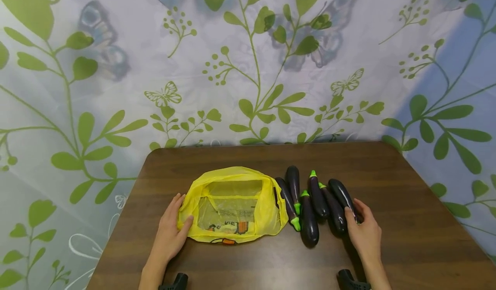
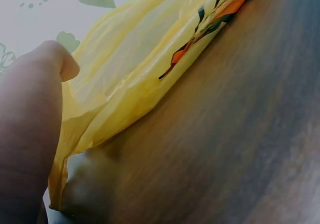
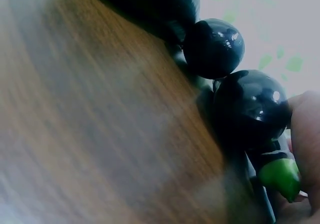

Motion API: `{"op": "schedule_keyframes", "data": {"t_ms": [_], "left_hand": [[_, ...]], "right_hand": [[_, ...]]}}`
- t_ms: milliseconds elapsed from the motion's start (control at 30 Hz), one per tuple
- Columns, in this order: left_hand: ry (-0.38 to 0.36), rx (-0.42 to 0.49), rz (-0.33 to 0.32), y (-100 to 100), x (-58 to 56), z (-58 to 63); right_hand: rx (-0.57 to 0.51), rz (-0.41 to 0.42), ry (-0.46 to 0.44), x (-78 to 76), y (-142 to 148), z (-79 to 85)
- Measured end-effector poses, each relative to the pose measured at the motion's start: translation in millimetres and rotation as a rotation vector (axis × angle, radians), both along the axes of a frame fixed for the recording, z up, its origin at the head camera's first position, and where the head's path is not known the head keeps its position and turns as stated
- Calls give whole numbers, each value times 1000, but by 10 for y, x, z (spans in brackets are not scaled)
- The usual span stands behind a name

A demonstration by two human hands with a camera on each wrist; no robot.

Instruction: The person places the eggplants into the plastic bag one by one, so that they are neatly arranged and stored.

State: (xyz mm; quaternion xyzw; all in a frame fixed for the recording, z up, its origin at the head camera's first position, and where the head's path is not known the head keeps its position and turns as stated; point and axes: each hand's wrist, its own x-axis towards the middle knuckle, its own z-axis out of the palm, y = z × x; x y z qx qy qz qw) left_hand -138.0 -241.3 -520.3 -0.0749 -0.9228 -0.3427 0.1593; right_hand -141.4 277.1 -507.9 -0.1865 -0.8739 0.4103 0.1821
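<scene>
A yellow plastic bag (image 1: 271, 212) lies on its side with its wide mouth facing me. My left hand (image 1: 170, 227) holds the bag's left edge, thumb at the rim; in the left wrist view, the thumb (image 2: 37, 84) overlaps the yellow film (image 2: 125, 104). Several dark purple eggplants (image 1: 309, 225) with green caps lie in a group right of the bag. At the group's right end, my right hand (image 1: 365, 229) grips the outermost eggplant (image 1: 340, 191) near its lower end. The right wrist view has a green cap (image 3: 282, 179) close beside the thumb.
The brown wooden table (image 1: 271, 268) has rounded far corners and stands against a patterned cloth backdrop (image 1: 232, 66) with leaves and butterflies. The leftmost eggplant (image 1: 286, 195) lies right against the bag's side.
</scene>
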Motion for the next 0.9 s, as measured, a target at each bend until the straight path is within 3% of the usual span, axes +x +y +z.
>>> {"op": "schedule_keyframes", "data": {"t_ms": [167, 300, 533, 900], "left_hand": [[36, -52, -45, 8, -28, 8], [32, -75, -44, 35, -22, 3], [-5, -76, -29, 65, -48, 27], [-109, -37, 3, -3, 19, 41]], "right_hand": [[38, -11, -15, 18, 19, -25], [73, -25, -15, 27, 30, -43], [103, -32, 79, -20, 62, -34], [71, -34, 106, 11, -18, -23]]}}
